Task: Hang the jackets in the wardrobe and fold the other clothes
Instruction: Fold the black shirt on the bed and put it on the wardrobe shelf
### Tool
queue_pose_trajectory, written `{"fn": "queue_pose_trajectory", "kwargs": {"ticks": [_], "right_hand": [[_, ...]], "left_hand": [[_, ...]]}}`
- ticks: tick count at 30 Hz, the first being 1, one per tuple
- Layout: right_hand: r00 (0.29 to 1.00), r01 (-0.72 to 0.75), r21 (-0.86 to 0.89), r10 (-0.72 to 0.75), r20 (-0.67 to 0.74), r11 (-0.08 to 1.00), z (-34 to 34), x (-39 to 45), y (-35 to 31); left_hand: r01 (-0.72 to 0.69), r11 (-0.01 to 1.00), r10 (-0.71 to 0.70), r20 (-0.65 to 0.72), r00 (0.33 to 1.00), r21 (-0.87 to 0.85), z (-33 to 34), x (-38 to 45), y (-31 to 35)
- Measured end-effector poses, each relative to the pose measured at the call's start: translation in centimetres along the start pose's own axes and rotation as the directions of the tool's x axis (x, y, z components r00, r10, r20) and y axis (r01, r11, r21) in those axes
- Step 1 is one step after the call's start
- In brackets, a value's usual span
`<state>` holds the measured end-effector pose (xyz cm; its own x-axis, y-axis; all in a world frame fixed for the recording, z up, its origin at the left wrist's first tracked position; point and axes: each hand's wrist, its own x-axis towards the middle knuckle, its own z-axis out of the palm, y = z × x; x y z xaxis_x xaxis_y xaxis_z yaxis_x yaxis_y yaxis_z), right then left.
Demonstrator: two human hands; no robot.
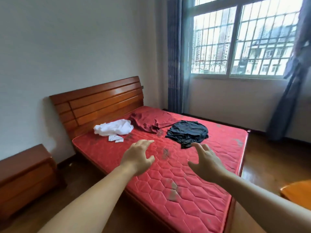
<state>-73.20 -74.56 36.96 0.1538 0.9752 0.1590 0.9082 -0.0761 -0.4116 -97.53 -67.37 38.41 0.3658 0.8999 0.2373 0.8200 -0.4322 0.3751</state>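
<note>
No text can be read anywhere. The mattress (176,165) bears only stitched hexagons. The clothes show no labels or brands.

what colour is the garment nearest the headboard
White garment, crumpled, seen in the head view.

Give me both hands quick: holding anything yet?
Left hand: open, fingers spread above the red mattress, holding nothing.
Right hand: open, holding nothing, fingers reaching toward the black garment.

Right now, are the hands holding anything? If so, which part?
Nothing is held. The left hand and right hand hover open over the red mattress, short of the black garment and white garment.
</note>
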Motion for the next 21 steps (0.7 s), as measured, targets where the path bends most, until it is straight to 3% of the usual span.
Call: {"fn": "queue_pose_trajectory", "kwargs": {"ticks": [7, 14, 21], "right_hand": [[0.99, -0.137, -0.058, 0.139, 0.035, 0.989, 1.8, 0.3, 1.1], [0.983, -0.179, -0.166, 0.182, 0.005, 0.97, 3.3, 2.5, -0.5], [0.971, -0.236, -0.121, 0.238, 0.003, 0.964, 4.5, 7.4, 1.5]], "left_hand": [[-0.06, 0.998, 0.055, 0.117, 0.992, 0.037, 3.7, 1.9, -2.8], [-0.101, 0.995, 0.098, 0.173, 0.98, 0.006, 6.2, 5.2, -6.9], [-0.164, 0.986, 0.169, 0.23, 0.958, -0.042, 8.5, 12.3, -6.5]]}}
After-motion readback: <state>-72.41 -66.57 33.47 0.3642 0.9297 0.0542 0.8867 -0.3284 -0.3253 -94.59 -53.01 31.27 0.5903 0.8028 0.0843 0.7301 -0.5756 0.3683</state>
